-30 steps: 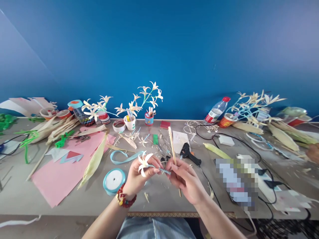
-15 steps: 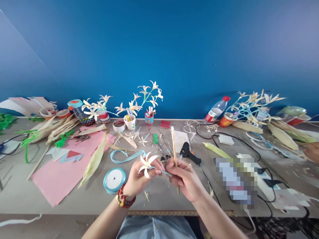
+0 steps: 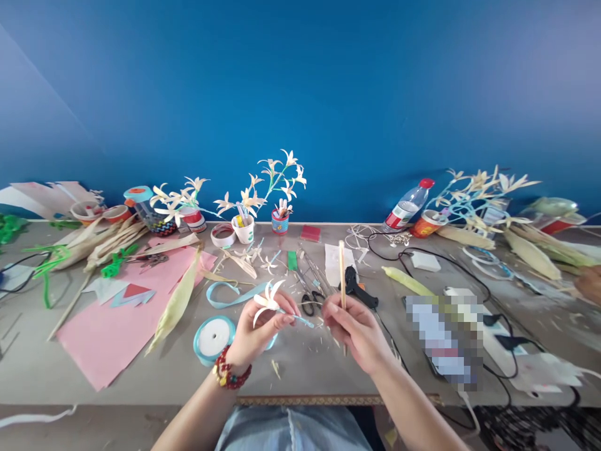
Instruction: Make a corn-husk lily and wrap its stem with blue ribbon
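A cream, star-shaped artificial flower (image 3: 267, 302) is pinched by its light-blue wrapped stem between the thumb and fingers of my left hand (image 3: 258, 327). The stem's free end points right. My right hand (image 3: 353, 326) is closed around a thin wooden stick (image 3: 342, 269), held nearly upright and apart from the flower. Below and left of my left hand stands a spool of light-blue ribbon (image 3: 213, 338), with loose blue ribbon (image 3: 235, 294) behind it. Scissors (image 3: 310, 303) lie between and beyond my hands. A black glue gun (image 3: 359, 291) rests just behind my right hand.
Pink paper (image 3: 113, 338) and corn husks (image 3: 176, 307) cover the left side. Cups with finished flowers (image 3: 244, 228) line the wall. A phone (image 3: 444, 341), a power strip (image 3: 493, 344) and cables lie right. Another person's hand (image 3: 589, 285) shows at the far right edge.
My hands have moved apart: the left with the flower went slightly left and up, the right with the stick went right. The stem's end is now free of my right hand.
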